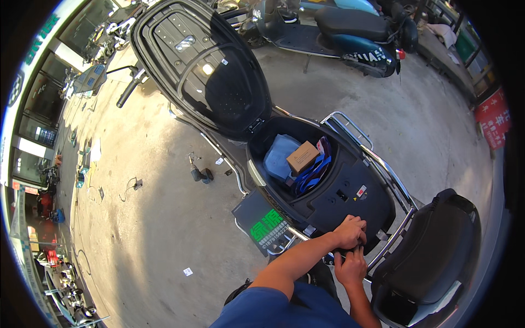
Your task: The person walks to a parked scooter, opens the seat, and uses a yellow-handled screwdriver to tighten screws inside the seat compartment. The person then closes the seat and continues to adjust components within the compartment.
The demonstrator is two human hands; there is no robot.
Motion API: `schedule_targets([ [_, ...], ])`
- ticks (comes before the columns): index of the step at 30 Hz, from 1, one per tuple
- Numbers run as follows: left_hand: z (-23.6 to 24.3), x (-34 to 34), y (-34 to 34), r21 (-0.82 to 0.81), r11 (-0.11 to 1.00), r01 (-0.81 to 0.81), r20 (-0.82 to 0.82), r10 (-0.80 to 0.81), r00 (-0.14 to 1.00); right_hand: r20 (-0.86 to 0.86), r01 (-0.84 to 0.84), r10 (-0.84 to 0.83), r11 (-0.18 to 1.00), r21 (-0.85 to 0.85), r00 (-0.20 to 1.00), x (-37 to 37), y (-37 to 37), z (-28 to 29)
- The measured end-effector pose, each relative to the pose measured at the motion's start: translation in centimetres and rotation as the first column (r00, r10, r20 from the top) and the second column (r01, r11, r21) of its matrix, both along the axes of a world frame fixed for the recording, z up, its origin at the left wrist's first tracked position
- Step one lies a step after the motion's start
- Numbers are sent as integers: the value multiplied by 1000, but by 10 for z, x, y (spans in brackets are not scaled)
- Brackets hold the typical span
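Head view: we see left hand (pixel 350 232) and right hand (pixel 350 268) clenched at rear rim of scooter's storage bin (pixel 350 188); inside, brown carton (pixel 302 157) on blue bag (pixel 280 156); green-lettered black plate (pixel 265 223) at bin's left.

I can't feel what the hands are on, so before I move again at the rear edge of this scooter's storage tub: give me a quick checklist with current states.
1. Seat lid raised and out of the way: ok, it stands fully open.
2. Left hand placed on the tub's rear rim: ok, it rests there, fingers curled.
3. Right hand placed just below the left, at the same edge: ok.
4. What the fingers grip: cannot tell, the hands hide it.
5. Cardboard box and blue strap well away from the hands: ok, they lie at the tub's front end.
6. Metal rack and black rear box not in the way of the forearms: ok.
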State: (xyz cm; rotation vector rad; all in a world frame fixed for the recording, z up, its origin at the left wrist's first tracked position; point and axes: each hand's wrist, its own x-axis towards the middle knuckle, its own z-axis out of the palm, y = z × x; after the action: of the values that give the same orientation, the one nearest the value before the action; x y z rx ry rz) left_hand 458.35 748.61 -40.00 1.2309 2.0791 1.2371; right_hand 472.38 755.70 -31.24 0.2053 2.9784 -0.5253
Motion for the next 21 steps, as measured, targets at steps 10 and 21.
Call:
schedule_targets([
  [10, -7, 4, 6, 61, 997, -41, -53, 44, 998, -72, -43, 41, 999, -16, 997, 1, 2, -4],
  [21, -14, 7, 9, 52, 995, -86, -39, 88, 995, -114, -57, 55, 998, -15, 992, -2, -2, 2],
])
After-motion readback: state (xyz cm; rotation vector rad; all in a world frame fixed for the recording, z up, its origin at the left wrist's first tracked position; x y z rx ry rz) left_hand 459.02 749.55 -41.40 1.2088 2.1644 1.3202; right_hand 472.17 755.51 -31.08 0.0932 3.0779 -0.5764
